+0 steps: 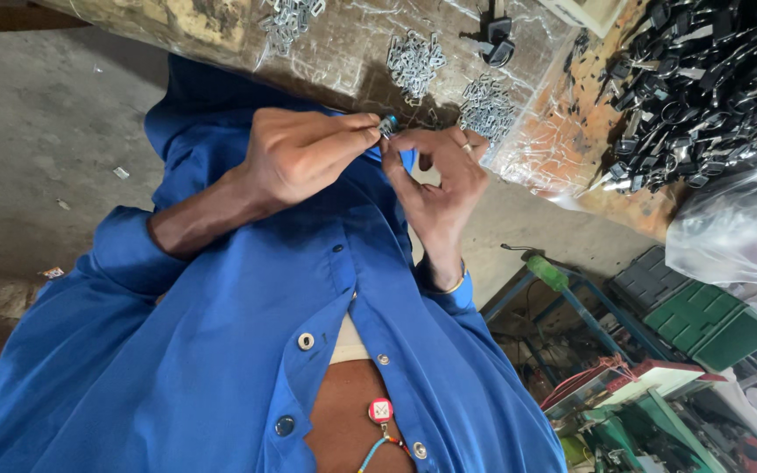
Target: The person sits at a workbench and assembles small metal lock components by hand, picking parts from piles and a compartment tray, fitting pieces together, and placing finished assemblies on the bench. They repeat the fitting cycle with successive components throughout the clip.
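— What were the hands doing?

— The left hand (pixel 304 153) and the right hand (pixel 435 188) met just below the edge of the tabletop (pixel 562 131), both pinching one small metal piece (pixel 387 125) between their fingertips. Each grip was clenched on it.

— And around them?

— Little heaps of silver clips (pixel 413 61) lay on the plastic-covered tabletop just above the hands. A big pile of black parts (pixel 703 79) sat well apart, with a clear plastic bag (pixel 733 228) beside it.
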Motion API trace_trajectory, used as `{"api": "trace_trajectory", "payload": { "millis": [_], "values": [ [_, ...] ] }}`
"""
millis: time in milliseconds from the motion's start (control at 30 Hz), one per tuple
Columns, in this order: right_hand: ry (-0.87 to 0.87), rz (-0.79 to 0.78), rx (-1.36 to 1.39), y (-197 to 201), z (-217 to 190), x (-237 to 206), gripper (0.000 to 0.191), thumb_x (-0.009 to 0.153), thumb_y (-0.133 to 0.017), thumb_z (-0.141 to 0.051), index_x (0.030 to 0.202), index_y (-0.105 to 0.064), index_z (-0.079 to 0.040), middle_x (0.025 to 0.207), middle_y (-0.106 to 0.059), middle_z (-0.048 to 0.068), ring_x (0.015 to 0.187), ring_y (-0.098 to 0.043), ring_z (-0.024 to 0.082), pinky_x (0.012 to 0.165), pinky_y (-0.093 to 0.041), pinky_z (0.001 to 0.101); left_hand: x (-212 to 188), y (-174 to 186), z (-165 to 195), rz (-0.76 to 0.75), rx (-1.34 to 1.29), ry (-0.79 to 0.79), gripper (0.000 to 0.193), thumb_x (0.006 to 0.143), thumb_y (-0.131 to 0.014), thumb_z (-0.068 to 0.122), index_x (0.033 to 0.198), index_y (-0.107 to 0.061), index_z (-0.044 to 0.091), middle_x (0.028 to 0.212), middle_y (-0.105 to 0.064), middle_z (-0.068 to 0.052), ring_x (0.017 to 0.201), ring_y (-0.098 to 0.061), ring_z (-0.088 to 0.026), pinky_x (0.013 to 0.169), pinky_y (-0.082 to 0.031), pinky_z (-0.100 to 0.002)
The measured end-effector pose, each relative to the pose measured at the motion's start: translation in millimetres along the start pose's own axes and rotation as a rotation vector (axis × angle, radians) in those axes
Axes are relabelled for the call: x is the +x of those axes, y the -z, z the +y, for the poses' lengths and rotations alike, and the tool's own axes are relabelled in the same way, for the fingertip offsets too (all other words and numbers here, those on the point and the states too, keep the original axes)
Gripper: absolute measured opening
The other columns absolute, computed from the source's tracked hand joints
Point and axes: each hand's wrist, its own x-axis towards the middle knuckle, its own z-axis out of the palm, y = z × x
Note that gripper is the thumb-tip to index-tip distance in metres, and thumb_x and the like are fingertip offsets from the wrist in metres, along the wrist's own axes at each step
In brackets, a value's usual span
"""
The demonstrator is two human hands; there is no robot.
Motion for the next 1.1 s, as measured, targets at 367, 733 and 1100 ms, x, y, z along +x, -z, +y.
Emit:
{"api": "trace_trajectory", "payload": {
  "millis": [367, 733, 1100],
  "values": [
    [0.27, 0.162, -0.436, 7, 20, 0, 0.028, 0.083, -0.09, -0.026, 0.108, -0.08, -0.015, 0.129, -0.059, 0.011, 0.118, -0.045, 0.034, 0.103, -0.034, 0.0427, -1, 3, 1, 0.041, -0.208, 0.212, 0.021, 0.093, -0.089, 0.005, 0.108, -0.075, -0.001, 0.111, -0.077, -0.014, 0.099, -0.079, -0.025, 0.083, -0.064, -0.031],
    [0.064, 0.133, 0.076, -6, 9, -8, 0.019, 0.087, -0.079, 0.001, 0.104, -0.073, -0.006, 0.103, -0.074, 0.005, 0.097, -0.06, 0.021, 0.084, -0.047, 0.0318, 2, 1, 0, 0.038, -0.235, 0.253, 0.021, 0.094, -0.089, 0.004, 0.109, -0.075, -0.001, 0.112, -0.076, -0.016, 0.101, -0.079, -0.025, 0.084, -0.064, -0.032],
    [-0.07, 0.124, 0.249, -21, 0, 1, 0.021, 0.092, -0.08, 0.003, 0.108, -0.069, -0.004, 0.098, -0.068, 0.004, 0.088, -0.056, 0.017, 0.078, -0.047, 0.0275, 0, -1, -1, 0.028, -0.159, 0.213, 0.021, 0.091, -0.084, -0.002, 0.109, -0.075, 0.0, 0.112, -0.077, -0.014, 0.102, -0.078, -0.026, 0.084, -0.064, -0.032]
  ]
}}
